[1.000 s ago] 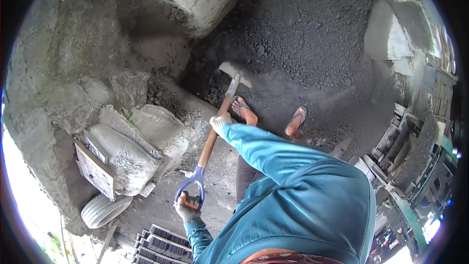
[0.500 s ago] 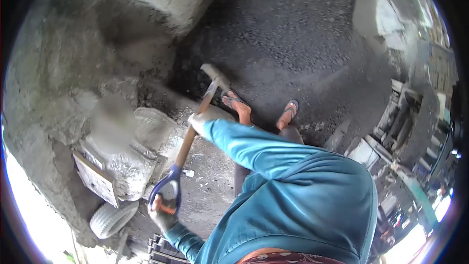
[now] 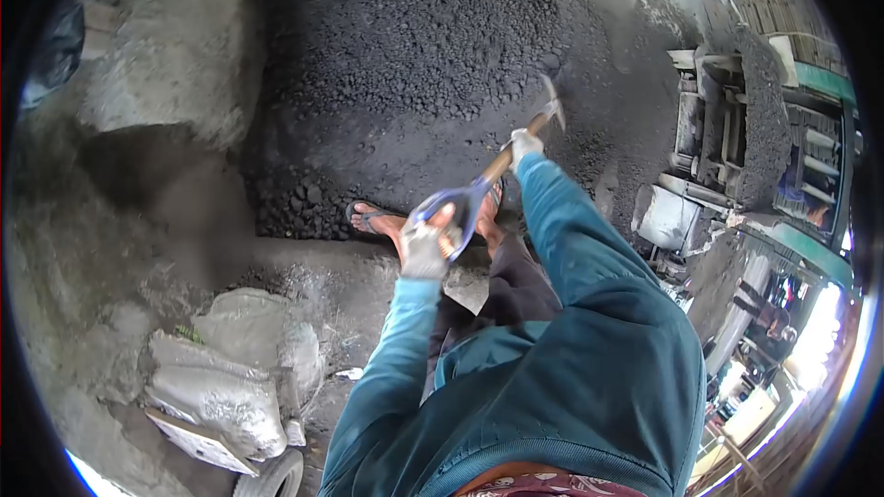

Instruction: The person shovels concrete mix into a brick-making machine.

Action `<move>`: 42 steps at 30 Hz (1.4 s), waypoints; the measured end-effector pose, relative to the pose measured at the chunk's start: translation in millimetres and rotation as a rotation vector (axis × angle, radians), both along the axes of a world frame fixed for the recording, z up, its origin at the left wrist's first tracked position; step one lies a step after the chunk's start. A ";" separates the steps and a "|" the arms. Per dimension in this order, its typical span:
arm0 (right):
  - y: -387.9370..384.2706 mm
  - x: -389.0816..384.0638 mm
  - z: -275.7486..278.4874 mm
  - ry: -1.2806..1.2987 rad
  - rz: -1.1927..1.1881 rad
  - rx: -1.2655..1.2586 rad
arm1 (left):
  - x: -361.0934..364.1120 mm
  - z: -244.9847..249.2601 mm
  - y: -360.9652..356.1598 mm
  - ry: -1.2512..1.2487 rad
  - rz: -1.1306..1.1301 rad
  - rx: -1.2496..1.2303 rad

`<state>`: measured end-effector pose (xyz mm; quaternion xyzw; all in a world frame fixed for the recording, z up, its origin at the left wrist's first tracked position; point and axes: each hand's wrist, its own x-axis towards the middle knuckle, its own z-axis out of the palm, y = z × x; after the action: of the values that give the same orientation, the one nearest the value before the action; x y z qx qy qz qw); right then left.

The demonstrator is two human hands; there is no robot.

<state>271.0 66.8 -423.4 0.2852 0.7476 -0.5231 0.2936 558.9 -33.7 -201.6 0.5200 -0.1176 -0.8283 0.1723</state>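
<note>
A shovel [image 3: 498,166] slants across the middle of the head view, with a wooden shaft and a blue D-shaped handle. My left hand [image 3: 425,248], in a pale glove with bare fingertips showing, is wrapped round the handle's orange crossbar. Farther along, my right hand [image 3: 525,145], also in a pale glove, grips the shaft just behind the blade. The metal blade [image 3: 552,106] is seen narrow, nearly edge-on, over dark ground by the gravel. My sandalled feet stand below the shaft, a foot [image 3: 378,218] to the left of the handle.
Dark gravel [image 3: 414,37] spreads ahead, with coarser lumps [image 3: 308,205] left of my feet. A concrete block [image 3: 175,46] stands at upper left. Nearer lie a filled sack [image 3: 216,396], a board [image 3: 198,440] and a tyre [image 3: 276,477]. At right are metal frames [image 3: 709,120] and a pale box [image 3: 666,218].
The shovel has swung from left to right, its blade now pointing toward the upper right. Both hands keep hold of it, and the view has turned toward the gravel.
</note>
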 end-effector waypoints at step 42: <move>327.6 100.3 457.0 0.219 -0.272 -1.067 | -306.5 94.8 -50.1 0.197 -0.239 0.102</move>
<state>371.3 394.4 33.5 0.1351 0.3619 -0.8885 0.2477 252.4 -83.8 -106.8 0.4264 -0.1189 -0.8949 0.0564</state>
